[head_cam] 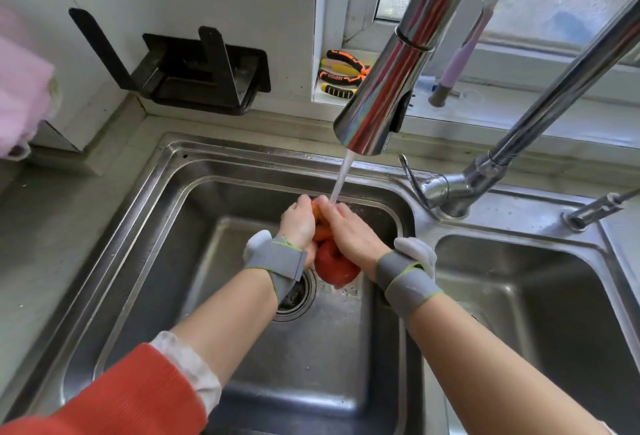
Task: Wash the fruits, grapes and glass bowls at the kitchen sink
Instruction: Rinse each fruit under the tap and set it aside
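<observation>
Rinsing red fruit (335, 263), seemingly two pieces cupped between the left hand (298, 223) and right hand (349, 233), both curled round them under the faucet (377, 102) stream, looks underway; next, probably turn them to wet every side.

Brushed steel sink (145, 212), mirror-glossy chrome faucet (384, 88), smooth red fruit (334, 264), ribbed orange sleeve (121, 396)

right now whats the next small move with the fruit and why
Probably turn the fruit between both hands: the stream lands on the fingers at its top, while its lower red side, over the sink, looks out of the flow.
</observation>
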The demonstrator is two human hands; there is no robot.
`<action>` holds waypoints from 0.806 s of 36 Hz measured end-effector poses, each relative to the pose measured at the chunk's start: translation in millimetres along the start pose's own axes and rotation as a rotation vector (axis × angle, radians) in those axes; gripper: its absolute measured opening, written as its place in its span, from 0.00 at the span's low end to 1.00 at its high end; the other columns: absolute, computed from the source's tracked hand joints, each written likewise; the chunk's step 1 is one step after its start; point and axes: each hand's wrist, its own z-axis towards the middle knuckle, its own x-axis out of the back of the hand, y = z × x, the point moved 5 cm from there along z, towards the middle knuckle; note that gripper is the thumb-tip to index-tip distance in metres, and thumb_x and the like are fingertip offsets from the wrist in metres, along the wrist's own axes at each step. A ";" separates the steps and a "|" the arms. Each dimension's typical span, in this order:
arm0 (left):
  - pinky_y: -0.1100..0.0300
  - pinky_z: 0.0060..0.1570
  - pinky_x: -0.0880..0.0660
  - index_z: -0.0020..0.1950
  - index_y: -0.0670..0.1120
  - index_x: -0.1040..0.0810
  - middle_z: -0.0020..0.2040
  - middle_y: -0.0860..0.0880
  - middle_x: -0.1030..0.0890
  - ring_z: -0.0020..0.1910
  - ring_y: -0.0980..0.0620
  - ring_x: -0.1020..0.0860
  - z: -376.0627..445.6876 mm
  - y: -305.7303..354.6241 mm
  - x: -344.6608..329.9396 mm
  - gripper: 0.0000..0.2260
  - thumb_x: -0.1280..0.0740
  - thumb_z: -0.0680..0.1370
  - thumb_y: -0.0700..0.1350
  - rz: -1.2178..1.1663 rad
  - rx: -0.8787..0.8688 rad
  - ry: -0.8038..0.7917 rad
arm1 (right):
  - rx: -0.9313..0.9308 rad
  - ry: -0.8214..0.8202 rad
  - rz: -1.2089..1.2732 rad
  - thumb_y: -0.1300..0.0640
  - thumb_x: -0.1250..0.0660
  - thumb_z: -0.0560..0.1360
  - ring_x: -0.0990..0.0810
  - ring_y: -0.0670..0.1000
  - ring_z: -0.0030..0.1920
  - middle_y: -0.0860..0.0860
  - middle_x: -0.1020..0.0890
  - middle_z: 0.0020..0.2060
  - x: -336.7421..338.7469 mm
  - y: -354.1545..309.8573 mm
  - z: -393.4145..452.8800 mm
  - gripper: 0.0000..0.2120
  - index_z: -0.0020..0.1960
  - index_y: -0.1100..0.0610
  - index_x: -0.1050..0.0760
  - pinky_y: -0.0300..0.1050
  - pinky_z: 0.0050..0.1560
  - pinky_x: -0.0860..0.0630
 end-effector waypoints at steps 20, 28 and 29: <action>0.45 0.50 0.24 0.64 0.37 0.31 0.57 0.35 0.23 0.55 0.39 0.22 -2.4 -10.3 7.6 0.18 0.44 0.83 0.50 -0.016 0.082 -0.147 | 0.006 -0.031 0.148 0.45 0.38 0.78 0.22 0.49 0.53 0.50 0.19 0.52 -2.0 13.4 -5.4 0.16 0.60 0.53 0.24 0.41 0.52 0.27; 0.46 0.42 0.23 0.61 0.42 0.29 0.50 0.39 0.23 0.44 0.43 0.21 3.1 -13.1 6.3 0.12 0.43 0.83 0.48 -0.015 0.153 -0.229 | -0.052 -0.138 0.109 0.43 0.39 0.70 0.21 0.59 0.56 0.55 0.20 0.55 -6.8 16.3 -5.9 0.22 0.61 0.50 0.28 0.59 0.64 0.28; 0.47 0.41 0.23 0.60 0.42 0.28 0.50 0.39 0.22 0.43 0.43 0.21 2.7 -13.1 7.0 0.12 0.43 0.83 0.49 -0.022 0.162 -0.224 | -0.047 -0.131 0.082 0.45 0.40 0.72 0.21 0.58 0.56 0.56 0.21 0.55 -5.8 14.3 -6.8 0.19 0.61 0.52 0.28 0.58 0.64 0.29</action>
